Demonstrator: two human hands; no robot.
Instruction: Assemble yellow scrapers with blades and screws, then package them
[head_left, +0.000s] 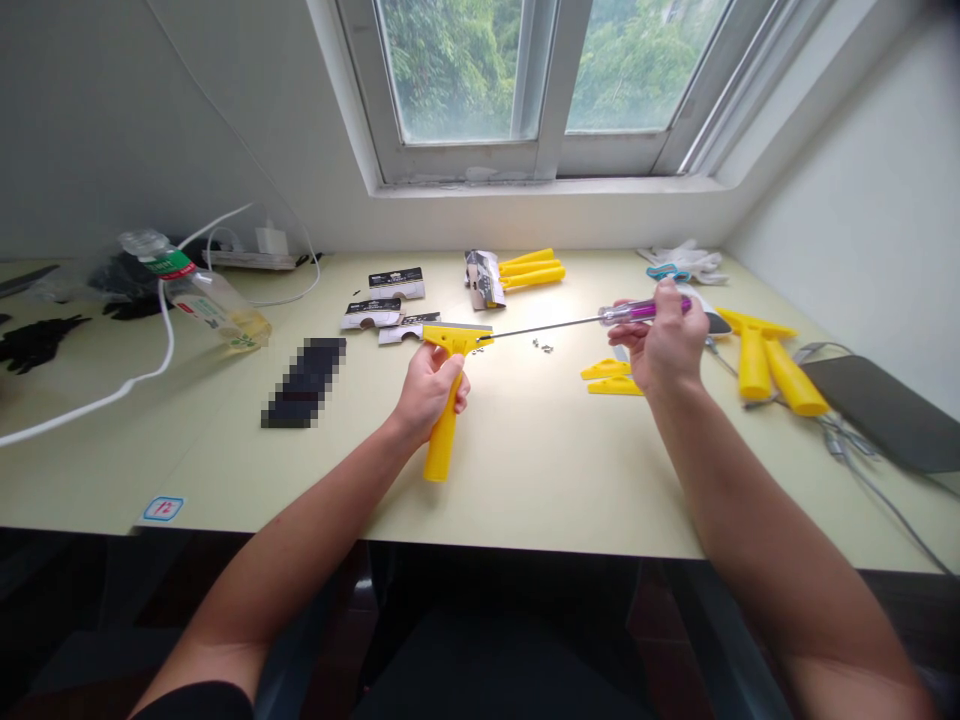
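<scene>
Two tools held over a pale desk [525, 470]. Left hand [427, 392]: closed round the long handle of a yellow plastic scraper [442, 445], which looks light and stiff, best held there. Small screws [541, 346] lie loose on the desk beyond. Right hand [664, 345]: clamped on the purple grip of a screwdriver [637, 311], the place to hold it, its slim steel shaft reaching the scraper's head.

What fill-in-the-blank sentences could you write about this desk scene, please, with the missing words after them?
The left hand grips a scraper with a ____ handle.
The right hand holds a screwdriver with a ____ handle.
A few small screws lie on the desk between the two ____.

Missing words: yellow, purple, hands.
</scene>
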